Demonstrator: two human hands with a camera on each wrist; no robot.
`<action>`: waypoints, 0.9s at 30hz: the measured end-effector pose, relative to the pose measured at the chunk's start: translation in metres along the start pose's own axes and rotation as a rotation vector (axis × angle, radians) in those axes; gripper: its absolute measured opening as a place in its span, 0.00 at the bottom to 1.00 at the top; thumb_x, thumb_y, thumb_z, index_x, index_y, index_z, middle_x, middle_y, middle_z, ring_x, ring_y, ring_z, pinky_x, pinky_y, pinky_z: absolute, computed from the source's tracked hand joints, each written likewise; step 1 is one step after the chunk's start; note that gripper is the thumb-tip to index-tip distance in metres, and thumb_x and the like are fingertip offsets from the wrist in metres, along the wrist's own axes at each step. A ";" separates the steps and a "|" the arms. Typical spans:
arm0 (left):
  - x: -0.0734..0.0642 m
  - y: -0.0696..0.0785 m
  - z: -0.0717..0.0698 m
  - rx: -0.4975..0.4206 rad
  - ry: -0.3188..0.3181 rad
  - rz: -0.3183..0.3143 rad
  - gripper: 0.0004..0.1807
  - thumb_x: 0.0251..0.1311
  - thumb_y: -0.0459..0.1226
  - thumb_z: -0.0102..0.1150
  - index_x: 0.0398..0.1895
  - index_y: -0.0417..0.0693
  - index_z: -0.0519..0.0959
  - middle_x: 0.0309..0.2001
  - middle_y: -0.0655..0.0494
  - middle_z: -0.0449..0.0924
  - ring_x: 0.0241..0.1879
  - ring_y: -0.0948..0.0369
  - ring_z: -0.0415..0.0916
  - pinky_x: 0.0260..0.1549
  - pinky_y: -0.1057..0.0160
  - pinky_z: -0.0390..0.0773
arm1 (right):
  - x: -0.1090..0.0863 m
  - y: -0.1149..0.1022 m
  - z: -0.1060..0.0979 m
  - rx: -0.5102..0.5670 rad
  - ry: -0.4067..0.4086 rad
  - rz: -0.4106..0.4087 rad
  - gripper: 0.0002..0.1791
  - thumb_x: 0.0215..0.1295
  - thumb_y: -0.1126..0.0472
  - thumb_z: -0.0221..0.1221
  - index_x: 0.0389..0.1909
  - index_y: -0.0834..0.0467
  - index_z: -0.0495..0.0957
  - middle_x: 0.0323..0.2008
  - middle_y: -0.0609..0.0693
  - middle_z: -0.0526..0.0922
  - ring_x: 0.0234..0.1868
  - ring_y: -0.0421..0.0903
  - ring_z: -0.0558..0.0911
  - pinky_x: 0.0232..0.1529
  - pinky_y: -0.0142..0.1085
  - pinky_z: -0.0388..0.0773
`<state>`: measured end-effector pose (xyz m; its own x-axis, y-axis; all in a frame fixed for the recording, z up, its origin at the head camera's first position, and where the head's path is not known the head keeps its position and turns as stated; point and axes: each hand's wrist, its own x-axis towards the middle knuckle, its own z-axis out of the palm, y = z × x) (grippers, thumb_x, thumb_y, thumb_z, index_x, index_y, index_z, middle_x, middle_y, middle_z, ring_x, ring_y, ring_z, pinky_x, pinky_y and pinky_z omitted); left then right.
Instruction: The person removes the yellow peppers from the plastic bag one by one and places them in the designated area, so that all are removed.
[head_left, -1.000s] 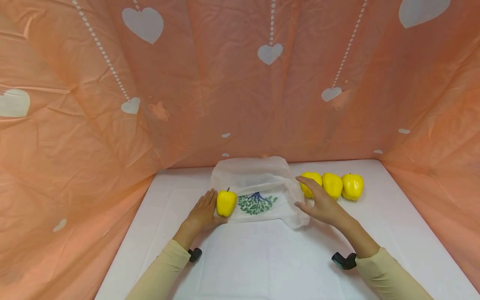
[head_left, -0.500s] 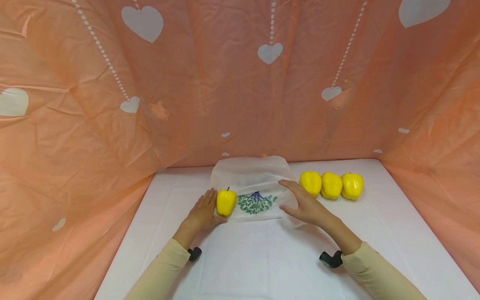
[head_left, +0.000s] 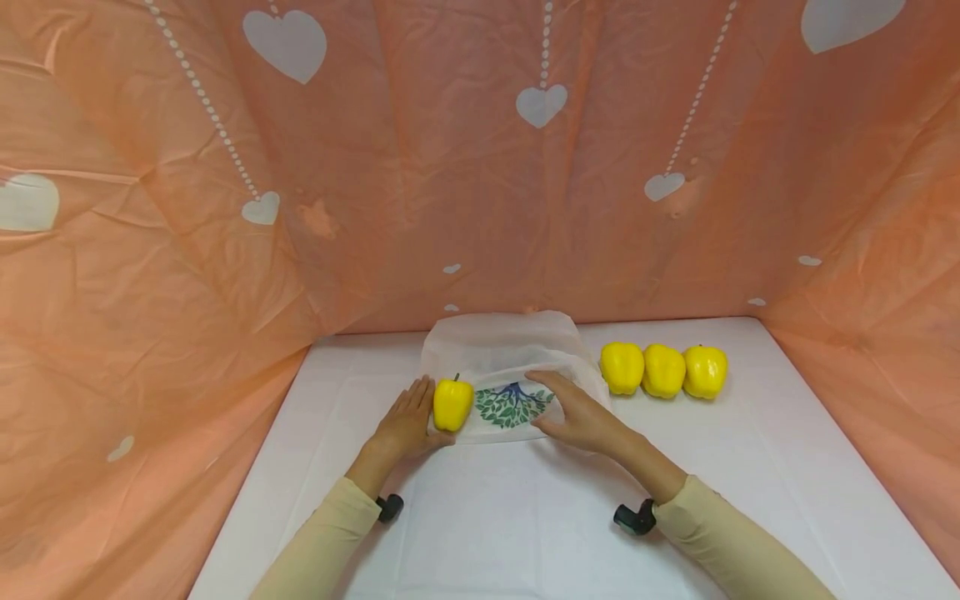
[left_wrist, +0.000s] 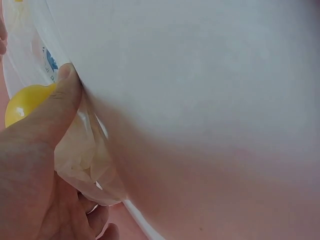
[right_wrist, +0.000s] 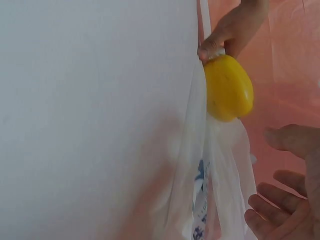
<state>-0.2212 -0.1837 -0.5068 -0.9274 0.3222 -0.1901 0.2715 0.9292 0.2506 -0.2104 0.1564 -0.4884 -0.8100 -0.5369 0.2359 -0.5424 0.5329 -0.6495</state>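
A thin white bag, printed with a blue-and-green tree, lies flat on the table in the head view. On its left part sits a yellow bell pepper with a dark stem. My left hand rests beside that pepper, fingers straight along its left side and thumb stretched below it. The left wrist view shows the left thumb on the bag's near edge. Over the right part of the bag, my right hand is spread with nothing in it, thumb apart from the fingers. It covers part of the print.
Three more yellow bell peppers stand in a row to the right of the bag. The white-covered table ends at the back against an orange curtain with white hearts. Black wrist cameras sit on both wrists.
My right hand has moved left from in front of the row of peppers, across the bag towards the single pepper. The bag's right corner has flattened. The left hand stays put.
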 end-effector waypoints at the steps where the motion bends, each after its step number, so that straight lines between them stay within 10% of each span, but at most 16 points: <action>1: 0.000 0.000 0.000 -0.002 0.001 0.001 0.61 0.70 0.57 0.68 0.85 0.29 0.44 0.87 0.35 0.41 0.86 0.43 0.40 0.85 0.45 0.43 | 0.002 -0.001 0.002 0.003 -0.006 0.003 0.40 0.71 0.61 0.70 0.80 0.59 0.65 0.77 0.60 0.70 0.76 0.61 0.71 0.76 0.59 0.69; 27: 0.001 0.001 -0.001 0.023 0.004 -0.002 0.60 0.69 0.57 0.68 0.85 0.28 0.45 0.86 0.34 0.42 0.86 0.41 0.41 0.85 0.44 0.45 | 0.040 -0.017 0.045 0.103 -0.123 -0.031 0.37 0.72 0.60 0.69 0.78 0.61 0.67 0.76 0.59 0.72 0.76 0.60 0.72 0.77 0.58 0.69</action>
<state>-0.2222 -0.1829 -0.5057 -0.9289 0.3196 -0.1872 0.2753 0.9339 0.2281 -0.2233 0.0962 -0.5006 -0.7565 -0.6313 0.1708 -0.5359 0.4487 -0.7152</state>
